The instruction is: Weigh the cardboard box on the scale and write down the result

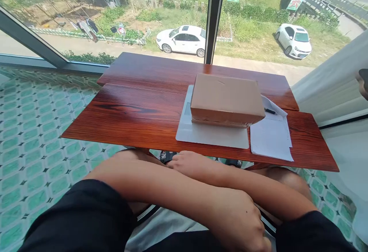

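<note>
My forearms cross over my lap, in front of the table edge. My left hand (244, 217) lies at the lower right, its fingers curled in and nothing seen in them. Beyond my left forearm rests my right hand (188, 164), with its fingers bent and partly hidden by that forearm; nothing shows in it. Neither hand touches the closed brown cardboard box (227, 95). That box sits on a silver laptop (215, 135), which lies flat on the reddish wooden table (129, 114).
Right of the laptop lie white paper sheets (270, 137) with a black pen (270, 111) on them. A window frame (215, 18) stands behind the table, with two white cars outside. At the right hangs a pale curtain (330, 79). The floor (37, 141) has green-and-white tiles.
</note>
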Available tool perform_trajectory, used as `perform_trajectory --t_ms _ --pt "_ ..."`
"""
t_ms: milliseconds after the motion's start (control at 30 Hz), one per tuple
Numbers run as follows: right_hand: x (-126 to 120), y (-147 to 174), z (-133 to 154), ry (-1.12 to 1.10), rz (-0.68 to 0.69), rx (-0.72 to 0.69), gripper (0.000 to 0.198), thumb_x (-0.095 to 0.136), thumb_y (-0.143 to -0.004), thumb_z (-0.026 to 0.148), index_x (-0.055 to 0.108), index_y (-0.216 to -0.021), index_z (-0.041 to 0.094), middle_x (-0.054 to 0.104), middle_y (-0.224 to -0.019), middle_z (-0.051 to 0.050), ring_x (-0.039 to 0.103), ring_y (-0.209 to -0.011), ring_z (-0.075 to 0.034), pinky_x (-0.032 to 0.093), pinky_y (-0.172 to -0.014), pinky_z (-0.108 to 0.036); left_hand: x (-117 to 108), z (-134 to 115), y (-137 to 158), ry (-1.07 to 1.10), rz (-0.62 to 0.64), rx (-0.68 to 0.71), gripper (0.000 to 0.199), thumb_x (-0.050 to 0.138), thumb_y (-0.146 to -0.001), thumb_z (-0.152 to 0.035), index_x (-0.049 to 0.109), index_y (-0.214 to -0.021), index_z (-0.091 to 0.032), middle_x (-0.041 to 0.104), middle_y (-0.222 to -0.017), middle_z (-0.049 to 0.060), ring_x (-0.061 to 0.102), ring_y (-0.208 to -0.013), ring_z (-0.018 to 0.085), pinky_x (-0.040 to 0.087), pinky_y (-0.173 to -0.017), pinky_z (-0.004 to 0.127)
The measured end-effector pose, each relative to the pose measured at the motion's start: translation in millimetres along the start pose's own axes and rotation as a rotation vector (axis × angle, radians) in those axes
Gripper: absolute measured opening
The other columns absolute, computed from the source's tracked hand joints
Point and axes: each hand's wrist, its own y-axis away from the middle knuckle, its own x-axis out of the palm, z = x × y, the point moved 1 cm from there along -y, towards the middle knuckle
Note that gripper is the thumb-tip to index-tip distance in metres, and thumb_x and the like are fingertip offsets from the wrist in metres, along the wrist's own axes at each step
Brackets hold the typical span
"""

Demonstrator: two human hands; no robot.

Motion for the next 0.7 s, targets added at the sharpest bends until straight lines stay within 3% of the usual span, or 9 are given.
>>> perform_trajectory --t_ms 100,267,467,600,667,700 --pt "-6.1 -0.1 -1.4 0.05 0.05 -0.065 0.018 0.057 -0.1 0.029 0.067 -0.091 0.018 0.068 -0.095 -0.002 0.063 -0.092 -0.016 0.05 -0.087 -0.031 -19.1 -0.2 -2.5 -0.021 0.044 -0.016 0.042 0.063 -0.079 -0.027 0.03 -0.053 -0.024 0.064 -0.059 -0.004 0.061 -0.06 0.018 0.045 -0.051 0.037" --pt "-35.1 9.7 0.2 0.319 -0.005 -0.195 0.029 0.047 -0.104 0.025 0.06 -0.081 0.015 0.061 -0.083 -0.004 0.054 -0.08 -0.016 0.041 -0.077 -0.031 -58.0 -3.1 -4.3 -0.081 0.009 -0.065 0.036 0.062 -0.083 -0.024 0.041 -0.054 -0.025 0.058 -0.059 -0.003 0.058 -0.061 0.017 0.046 -0.055 0.036" --pt "-68.8 28.8 -1.7 0.328 -0.252 -0.167 0.025 0.045 -0.104 0.025 0.058 -0.085 0.015 0.058 -0.083 -0.004 0.051 -0.079 -0.016 0.039 -0.077 -0.03 -93.2 -5.4 -7.1 -0.181 -0.114 -0.132 0.032 0.054 -0.092 -0.023 0.048 -0.06 -0.026 0.055 -0.06 -0.003 0.052 -0.06 0.015 0.042 -0.057 0.034" --pt "-87.2 44.8 -2.6 0.291 -0.459 -0.111 0.022 0.045 -0.103 0.023 0.057 -0.086 0.016 0.06 -0.086 -0.005 0.052 -0.083 -0.017 0.04 -0.079 -0.031 -112.1 -6.7 -1.2 -0.34 -0.1 -0.211 0.03 0.048 -0.096 -0.024 0.053 -0.067 -0.025 0.057 -0.063 -0.002 0.052 -0.061 0.014 0.04 -0.058 0.032" --pt "-97.6 55.4 -4.1 0.266 -0.61 -0.074 0.02 0.046 -0.102 0.023 0.057 -0.086 0.017 0.06 -0.086 -0.004 0.053 -0.083 -0.016 0.041 -0.078 -0.03 -123.3 -2.9 8.8 -0.419 -0.171 -0.311 0.024 0.049 -0.095 -0.023 0.056 -0.072 -0.024 0.059 -0.065 -0.002 0.053 -0.062 0.014 0.04 -0.059 0.032" --pt "-102.9 61.0 -6.1 0.259 -0.697 -0.048 0.019 0.047 -0.102 0.023 0.057 -0.087 0.017 0.06 -0.086 -0.004 0.054 -0.083 -0.016 0.042 -0.078 -0.03 -129.3 0.6 15.9 -0.446 -0.267 -0.358 0.02 0.05 -0.094 -0.021 0.056 -0.075 -0.023 0.06 -0.066 -0.002 0.053 -0.062 0.013 0.041 -0.06 0.031"
